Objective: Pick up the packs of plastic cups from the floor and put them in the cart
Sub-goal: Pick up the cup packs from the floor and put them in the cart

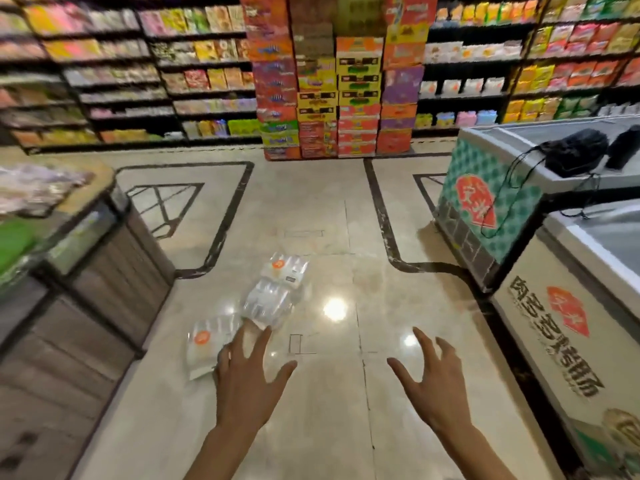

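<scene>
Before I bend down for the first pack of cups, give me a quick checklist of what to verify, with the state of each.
1. Packs on the floor: ok, three lie in a row, nearest pack, middle pack, far pack.
2. Left hand free: ok, fingers spread, holding nothing, above the nearest pack.
3. Right hand free: ok, open over bare floor.
4. Contact with a pack: cannot tell, the left hand overlaps it in view.
5. Cart within reach: cannot tell, no cart in view.
6. Side clearance: ok, freezer and wooden stand stand apart from the packs.
</scene>
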